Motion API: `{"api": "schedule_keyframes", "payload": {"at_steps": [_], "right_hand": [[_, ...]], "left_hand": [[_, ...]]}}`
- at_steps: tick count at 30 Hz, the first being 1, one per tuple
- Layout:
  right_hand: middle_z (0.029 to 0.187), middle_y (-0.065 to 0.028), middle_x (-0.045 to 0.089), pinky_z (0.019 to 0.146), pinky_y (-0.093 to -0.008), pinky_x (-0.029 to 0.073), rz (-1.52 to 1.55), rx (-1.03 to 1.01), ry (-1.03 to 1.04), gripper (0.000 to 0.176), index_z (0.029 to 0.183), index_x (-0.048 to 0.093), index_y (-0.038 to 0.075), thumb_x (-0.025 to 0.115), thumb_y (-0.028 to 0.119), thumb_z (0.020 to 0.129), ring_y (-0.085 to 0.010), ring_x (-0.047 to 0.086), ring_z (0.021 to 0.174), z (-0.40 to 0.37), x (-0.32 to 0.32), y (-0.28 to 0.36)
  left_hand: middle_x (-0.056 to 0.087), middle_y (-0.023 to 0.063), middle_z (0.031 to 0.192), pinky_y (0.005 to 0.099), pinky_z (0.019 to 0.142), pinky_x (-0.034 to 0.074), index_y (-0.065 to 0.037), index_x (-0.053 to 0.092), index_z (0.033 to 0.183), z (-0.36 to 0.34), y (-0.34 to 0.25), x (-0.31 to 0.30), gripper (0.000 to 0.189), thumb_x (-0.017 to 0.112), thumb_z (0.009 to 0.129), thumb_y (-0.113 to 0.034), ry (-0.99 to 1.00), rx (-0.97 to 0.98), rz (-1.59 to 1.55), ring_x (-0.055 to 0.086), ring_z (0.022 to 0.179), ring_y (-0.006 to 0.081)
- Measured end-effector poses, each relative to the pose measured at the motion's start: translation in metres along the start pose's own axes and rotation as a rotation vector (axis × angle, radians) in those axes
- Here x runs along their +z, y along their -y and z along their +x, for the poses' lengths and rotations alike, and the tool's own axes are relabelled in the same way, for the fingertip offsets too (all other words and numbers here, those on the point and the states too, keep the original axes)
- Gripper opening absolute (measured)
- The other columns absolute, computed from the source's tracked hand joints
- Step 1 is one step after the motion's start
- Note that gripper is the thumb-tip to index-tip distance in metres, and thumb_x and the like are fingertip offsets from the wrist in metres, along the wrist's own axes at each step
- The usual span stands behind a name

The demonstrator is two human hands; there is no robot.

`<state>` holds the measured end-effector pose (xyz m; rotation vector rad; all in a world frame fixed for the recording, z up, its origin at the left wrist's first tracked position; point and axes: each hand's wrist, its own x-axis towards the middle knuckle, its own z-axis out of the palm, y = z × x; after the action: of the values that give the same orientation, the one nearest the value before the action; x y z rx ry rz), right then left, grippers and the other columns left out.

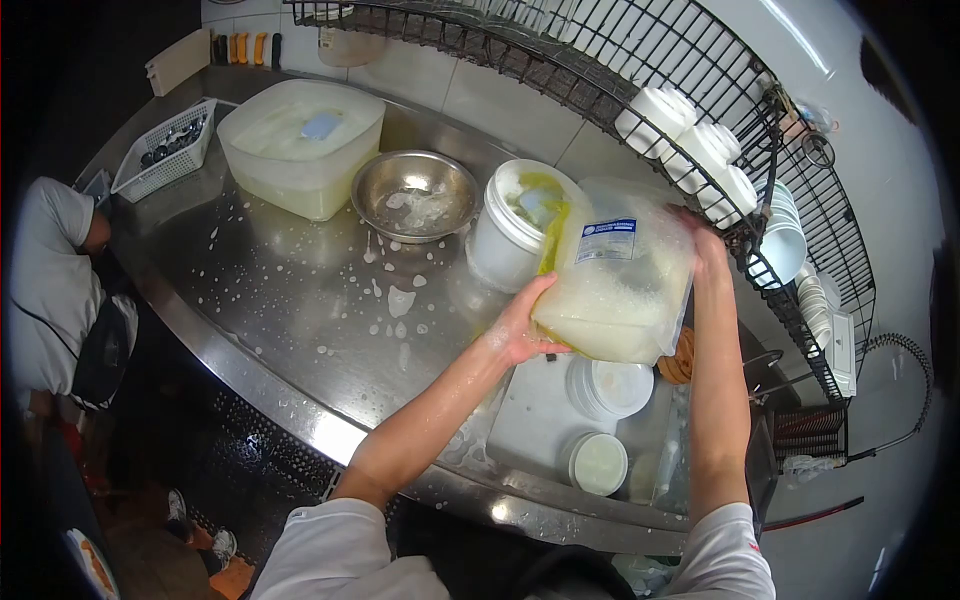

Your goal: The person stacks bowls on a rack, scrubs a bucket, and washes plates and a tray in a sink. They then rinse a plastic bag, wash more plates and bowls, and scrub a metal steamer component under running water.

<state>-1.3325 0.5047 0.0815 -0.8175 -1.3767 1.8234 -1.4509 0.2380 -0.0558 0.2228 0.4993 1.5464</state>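
Note:
Both my hands hold a translucent plastic container [625, 290] with a blue and white label, tilted over the counter. My left hand [525, 325] grips its lower left edge, with suds on the wrist. My right hand [706, 245] holds its upper right side, the fingers partly hidden behind it. Yellow-green sponge or scum shows along its left edge. Just left of it stands a white bucket [500, 235] with foam and something bluish inside. A steel bowl [416, 196] with a little sudsy liquid sits farther left.
A big tub [300, 150] of sudsy liquid and a white basket [166, 155] stand at the back left. White round tubs [598, 464] are near my forearms. A black wire rack [600, 60] with dishes hangs above. Another person [60, 280] is at the left.

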Motion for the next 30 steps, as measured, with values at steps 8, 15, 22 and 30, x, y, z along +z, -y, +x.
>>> {"api": "schedule_keyframes", "payload": {"at_steps": [8,15,22,30], "right_hand": [[0.113,-0.0224,0.06,0.089,-0.0419,0.052,-0.051,0.014,0.012,0.032,0.119,0.05,-0.008,0.039,0.01,0.095,-0.0314,0.061,0.103,-0.051,0.015,-0.006],[0.096,-0.0131,0.065,0.072,-0.0344,0.056,-0.03,0.027,0.076,0.012,0.097,0.056,0.001,0.052,0.012,0.092,-0.0218,0.067,0.084,-0.127,-0.025,-0.042],[0.084,-0.0115,0.067,0.063,-0.0313,0.055,-0.02,-0.329,-0.111,0.012,0.081,0.055,0.005,0.06,0.012,0.09,-0.0182,0.066,0.073,-0.265,-0.078,-0.048],[0.075,-0.0088,0.066,0.056,-0.0239,0.049,-0.266,-0.725,-0.786,0.022,0.079,0.055,0.003,0.055,0.018,0.094,-0.012,0.062,0.062,-0.456,-0.157,0.01]], "left_hand": [[0.053,0.0088,0.129,0.048,0.097,0.044,-0.011,0.044,0.134,0.025,0.004,-0.039,0.06,0.049,0.091,-0.051,0.045,-0.011,0.097,0.054,0.116,0.0237],[0.059,0.0116,0.118,0.0351,0.089,0.05,0.0,0.048,0.128,0.035,-0.006,-0.09,0.056,0.061,0.09,-0.038,0.05,0.135,0.355,0.059,0.107,0.0195],[0.062,0.01,0.11,0.031,0.081,0.052,0.0,0.053,0.121,0.039,0.025,-0.046,0.05,0.06,0.09,-0.039,0.182,0.053,0.654,0.062,0.096,0.0159],[0.052,0.0121,0.127,0.0402,0.094,0.043,-0.007,0.043,0.132,0.115,0.218,0.087,0.057,0.043,0.095,-0.051,0.607,-0.397,0.362,0.049,0.117,0.0228]]}}
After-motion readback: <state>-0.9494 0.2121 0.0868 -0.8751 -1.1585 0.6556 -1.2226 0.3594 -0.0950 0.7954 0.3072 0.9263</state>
